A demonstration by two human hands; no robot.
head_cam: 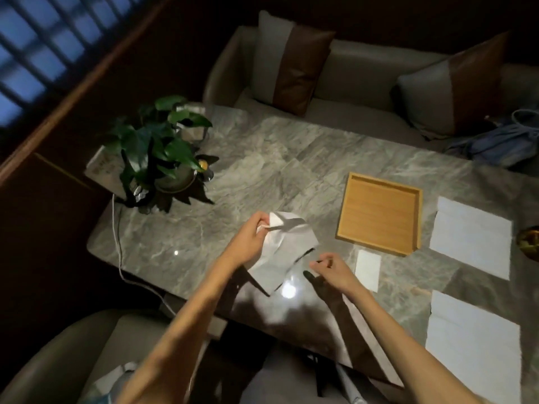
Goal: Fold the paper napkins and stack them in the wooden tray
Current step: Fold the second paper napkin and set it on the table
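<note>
Head view: the person's two bare arms reach over a marble worktop (262, 158), seen from above in dim light.
Left hand (248, 243): pinched shut on the far corner of a napkin (284, 252), fingertips closed over a lifted, curled edge.
Right hand (331, 271): loosely curled near the napkin's near-right edge; whether it touches the paper cannot be told, and it appears to hold nothing.
Napkin in hand: partly raised off the worktop at the left hand's end, creased and sagging, its lower part resting on the surface.
How it should handle: thin, soft, very light paper; it droops where unsupported, will likely tear if pulled hard, and may slide on the glossy stone.
Where to take hold: by judgement, at two corners of one edge, so the sheet hangs flat and the edges can be met before pressing the crease.
Folded piece (368, 269): a small white rectangle lies just right of the right hand, in front of the tray.
Tray (379, 212): wooden, square, shows no napkins inside; it sits beyond the right hand.
Spare napkins: one flat sheet (471, 237) just right of the tray, another (472, 342) nearer the person.
Elsewhere: a potted plant (157, 147) at the far left corner.
</note>
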